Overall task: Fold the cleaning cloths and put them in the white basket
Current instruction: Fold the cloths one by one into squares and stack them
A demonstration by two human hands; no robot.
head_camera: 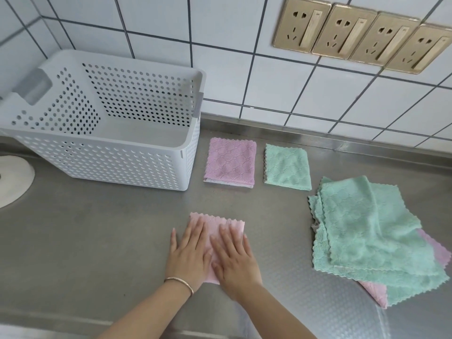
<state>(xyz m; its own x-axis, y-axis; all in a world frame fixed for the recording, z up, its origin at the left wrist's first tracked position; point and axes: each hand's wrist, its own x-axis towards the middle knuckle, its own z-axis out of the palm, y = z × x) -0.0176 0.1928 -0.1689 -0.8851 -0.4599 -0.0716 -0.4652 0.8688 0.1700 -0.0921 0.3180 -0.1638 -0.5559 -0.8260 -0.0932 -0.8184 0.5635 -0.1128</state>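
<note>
On the steel counter (97, 241), I press my left hand (189, 255) and right hand (234, 260), fingers spread flat, gripping nothing, over the folded pink cloth (215, 228); even pressure should crease it squarely.

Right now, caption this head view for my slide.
Both hands flatten a pink cloth beside the empty white basket.

Light was bright, even and soft; the embossed steel counter (318, 302) gleamed right of the hands; tile lines bowed at edges.
</note>
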